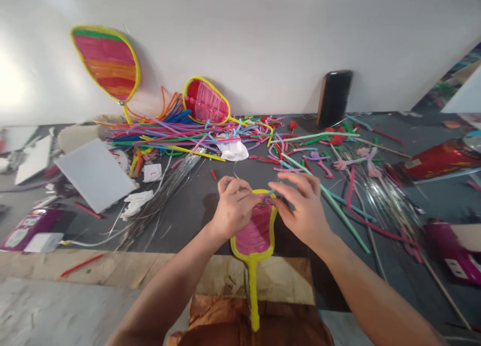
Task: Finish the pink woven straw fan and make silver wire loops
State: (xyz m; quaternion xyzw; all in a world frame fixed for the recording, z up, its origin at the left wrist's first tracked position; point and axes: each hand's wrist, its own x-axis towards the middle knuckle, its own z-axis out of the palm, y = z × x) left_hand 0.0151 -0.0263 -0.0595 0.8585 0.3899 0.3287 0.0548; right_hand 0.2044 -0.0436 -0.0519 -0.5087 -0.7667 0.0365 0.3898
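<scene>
Pink-panelled paddle shape with fuzzy yellow rim [254,236] lay between and slightly below both hands, its straight yellow handle [253,291] pointing toward the person. Right hand [306,216] pinched a short, thin blue fuzzy strip [268,195] near the top rim; left hand [233,211] curled over the upper left, grip unclear

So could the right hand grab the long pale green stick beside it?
Probably yes: the stick lies right beside the right hand with nothing between, though the fingers look busy at the pink fan.
</scene>
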